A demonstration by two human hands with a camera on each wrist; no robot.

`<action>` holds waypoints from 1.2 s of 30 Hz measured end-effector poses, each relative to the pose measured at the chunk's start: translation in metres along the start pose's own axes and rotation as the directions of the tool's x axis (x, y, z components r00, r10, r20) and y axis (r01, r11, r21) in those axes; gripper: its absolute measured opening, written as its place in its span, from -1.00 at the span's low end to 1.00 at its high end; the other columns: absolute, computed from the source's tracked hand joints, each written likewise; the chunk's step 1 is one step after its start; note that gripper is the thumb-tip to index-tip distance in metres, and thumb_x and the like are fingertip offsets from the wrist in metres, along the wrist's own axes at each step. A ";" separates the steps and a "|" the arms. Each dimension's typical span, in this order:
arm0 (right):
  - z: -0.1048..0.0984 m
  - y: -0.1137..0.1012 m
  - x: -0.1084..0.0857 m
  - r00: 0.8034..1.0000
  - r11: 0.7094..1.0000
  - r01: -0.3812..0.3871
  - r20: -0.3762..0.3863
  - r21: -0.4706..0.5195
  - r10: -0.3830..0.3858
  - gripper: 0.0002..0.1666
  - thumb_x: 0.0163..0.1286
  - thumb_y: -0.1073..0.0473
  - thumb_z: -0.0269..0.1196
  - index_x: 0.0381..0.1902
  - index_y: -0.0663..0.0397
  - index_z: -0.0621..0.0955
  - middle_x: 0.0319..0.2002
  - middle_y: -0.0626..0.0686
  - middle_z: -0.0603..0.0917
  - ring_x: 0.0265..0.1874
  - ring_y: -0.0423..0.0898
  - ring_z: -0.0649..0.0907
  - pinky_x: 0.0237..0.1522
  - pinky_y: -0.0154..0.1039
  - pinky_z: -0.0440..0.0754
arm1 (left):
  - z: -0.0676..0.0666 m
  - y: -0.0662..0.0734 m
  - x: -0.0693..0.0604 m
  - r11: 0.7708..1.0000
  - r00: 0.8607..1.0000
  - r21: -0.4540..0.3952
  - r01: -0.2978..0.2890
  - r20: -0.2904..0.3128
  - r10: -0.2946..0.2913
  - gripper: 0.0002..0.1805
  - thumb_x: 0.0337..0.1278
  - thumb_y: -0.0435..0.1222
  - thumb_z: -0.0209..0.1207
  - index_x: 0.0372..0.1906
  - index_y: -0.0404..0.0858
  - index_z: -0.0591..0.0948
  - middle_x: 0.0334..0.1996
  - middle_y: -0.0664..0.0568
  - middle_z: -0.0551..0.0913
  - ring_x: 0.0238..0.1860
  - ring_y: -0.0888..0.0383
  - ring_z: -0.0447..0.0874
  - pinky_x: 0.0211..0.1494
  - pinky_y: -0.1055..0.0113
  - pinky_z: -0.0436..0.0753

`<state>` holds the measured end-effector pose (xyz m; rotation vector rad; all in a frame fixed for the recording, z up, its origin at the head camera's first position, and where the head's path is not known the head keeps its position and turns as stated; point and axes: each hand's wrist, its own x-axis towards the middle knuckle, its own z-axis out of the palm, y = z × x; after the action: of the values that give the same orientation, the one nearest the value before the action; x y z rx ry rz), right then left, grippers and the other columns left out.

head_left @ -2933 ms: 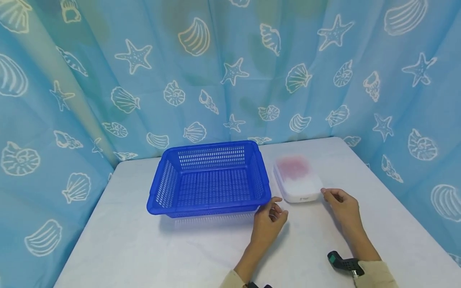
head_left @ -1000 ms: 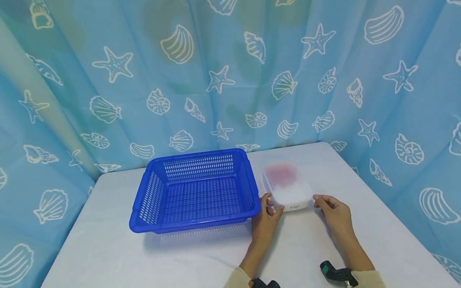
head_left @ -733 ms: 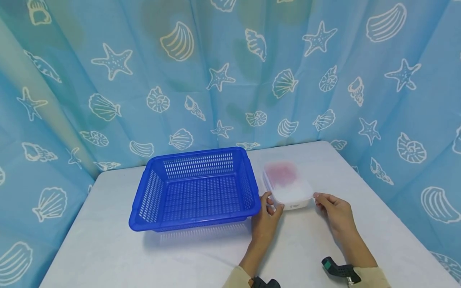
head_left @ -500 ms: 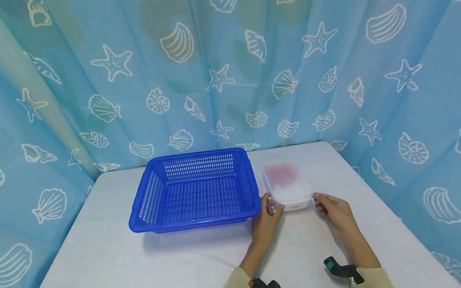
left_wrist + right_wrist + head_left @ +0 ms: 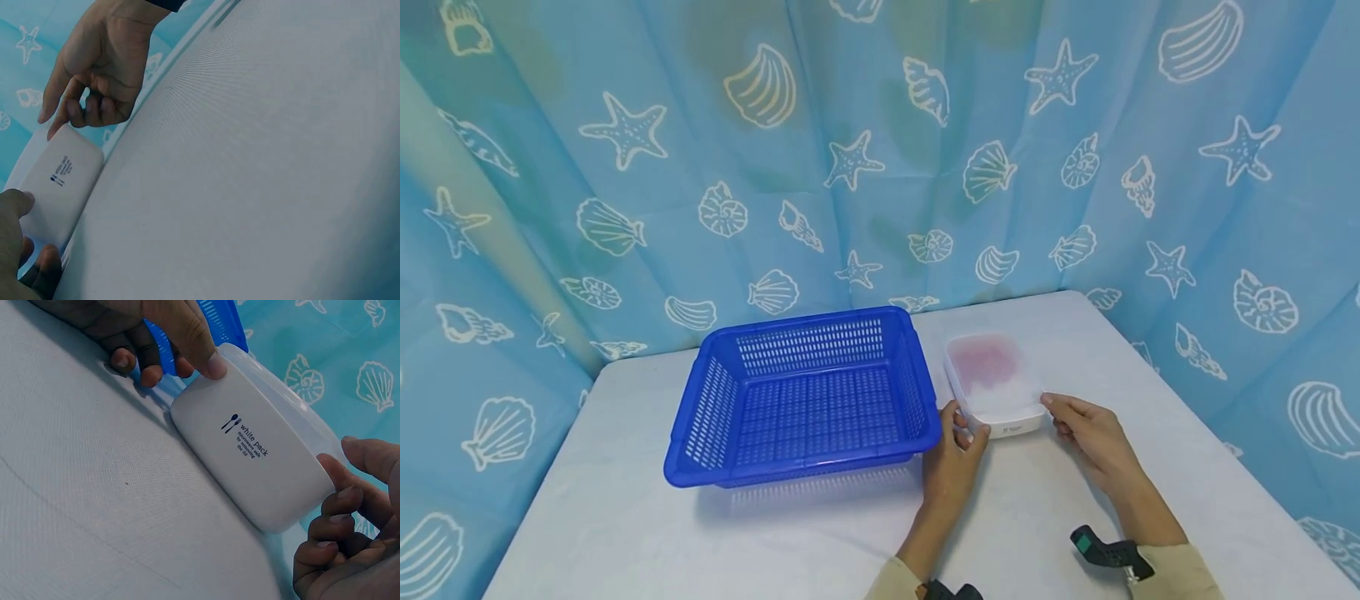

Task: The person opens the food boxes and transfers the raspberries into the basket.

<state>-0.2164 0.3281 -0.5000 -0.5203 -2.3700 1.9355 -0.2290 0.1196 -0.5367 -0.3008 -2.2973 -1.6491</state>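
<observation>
A white plastic food container (image 5: 1017,427) stands on the table beside the basket, with a translucent lid (image 5: 1000,398) over it; pinkish contents show through the lid's far part. Its front carries a small spoon-and-fork print and "white pack" lettering in the right wrist view. My left hand (image 5: 951,462) grips the near left corner, thumb on the front wall (image 5: 250,469) and fingers along the side. At the near right corner, my right hand (image 5: 1093,437) pinches the lid's edge between thumb and index finger, the other fingers curled below. Whether that corner is lifted is hard to tell.
A blue perforated plastic basket (image 5: 805,462) stands to the left, its right near corner close to my left hand. A white cloth covers the table (image 5: 775,550). Behind and at both sides hangs a blue curtain (image 5: 880,217) with shell and starfish prints.
My left hand has moved from near the basket's corner to the container's left corner. My right hand has shifted slightly up and left at the lid's corner. The head view has also shifted.
</observation>
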 end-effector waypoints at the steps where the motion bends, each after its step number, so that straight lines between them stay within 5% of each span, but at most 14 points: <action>1: 0.000 0.000 0.000 1.000 1.000 0.006 0.002 -0.003 -0.006 -0.12 0.35 -0.29 0.28 0.32 0.32 0.48 -0.16 0.03 0.53 -0.17 -0.10 0.49 -0.17 -0.39 0.56 | 0.000 0.000 0.000 1.000 1.000 0.002 -0.006 -0.002 0.006 -0.51 0.18 -0.22 0.38 0.18 -0.24 0.53 -0.20 0.08 0.54 -0.37 0.22 0.54 -0.35 0.46 0.50; 4: 0.001 -0.001 0.001 1.000 1.000 0.013 -0.001 0.024 -0.013 -0.16 0.38 -0.24 0.27 0.32 0.34 0.49 -0.19 0.00 0.53 -0.19 -0.13 0.48 -0.19 -0.39 0.55 | 0.000 0.000 0.002 1.000 1.000 0.007 -0.020 -0.005 0.020 -0.51 0.19 -0.22 0.37 0.18 -0.23 0.52 -0.20 0.07 0.54 -0.38 0.24 0.54 -0.37 0.46 0.49; 7: 0.001 -0.002 0.000 1.000 0.984 0.002 0.001 0.177 -0.002 -0.41 0.41 -0.10 0.30 0.18 0.24 0.62 -0.26 -0.06 0.51 -0.25 -0.17 0.46 -0.22 -0.39 0.53 | 0.000 0.000 0.002 1.000 1.000 0.012 -0.013 0.000 0.013 -0.51 0.19 -0.21 0.37 0.19 -0.19 0.52 -0.21 0.08 0.55 -0.38 0.25 0.53 -0.38 0.46 0.47; 13: -0.004 -0.003 -0.005 1.000 0.877 -0.010 0.022 0.480 -0.001 -0.88 0.41 0.12 0.33 -0.24 0.04 0.74 -0.38 -0.09 0.47 -0.33 -0.20 0.43 -0.22 -0.37 0.50 | 0.001 -0.001 0.001 1.000 1.000 0.020 0.000 0.012 0.000 -0.51 0.20 -0.19 0.36 0.20 -0.13 0.52 -0.19 0.10 0.55 -0.38 0.27 0.52 -0.38 0.47 0.45; 17: -0.004 -0.002 -0.007 0.999 0.833 0.006 0.038 0.553 -0.032 -0.90 0.41 0.16 0.32 -0.26 0.06 0.73 -0.40 -0.07 0.46 -0.34 -0.20 0.43 -0.19 -0.36 0.51 | 0.000 -0.001 0.000 1.000 1.000 0.017 0.007 0.020 -0.007 -0.51 0.19 -0.19 0.37 0.21 -0.12 0.53 -0.18 0.10 0.55 -0.38 0.29 0.52 -0.38 0.47 0.46; 24: 0.000 0.000 -0.009 0.995 0.802 0.066 0.024 0.594 -0.100 -0.87 0.41 0.21 0.31 -0.25 0.18 0.73 -0.40 -0.05 0.47 -0.35 -0.19 0.45 -0.18 -0.36 0.54 | -0.001 0.000 -0.001 1.000 0.999 0.009 0.022 0.030 -0.022 -0.51 0.20 -0.20 0.37 0.21 -0.12 0.53 -0.17 0.09 0.55 -0.36 0.29 0.52 -0.36 0.47 0.46; 36: -0.017 -0.005 -0.017 0.985 0.655 0.170 -0.102 0.736 -0.141 -0.86 0.38 0.31 0.32 -0.20 0.29 0.75 -0.43 0.01 0.47 -0.34 -0.12 0.39 -0.23 -0.35 0.52 | -0.001 0.000 -0.001 0.998 0.995 0.009 0.058 0.078 -0.058 -0.51 0.25 -0.21 0.34 0.24 -0.10 0.49 -0.17 0.12 0.50 -0.32 0.26 0.50 -0.33 0.49 0.48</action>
<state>-0.1979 0.3386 -0.4888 -0.2595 -1.3060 2.5041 -0.2282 0.1186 -0.5368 -0.3046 -2.3892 -1.6858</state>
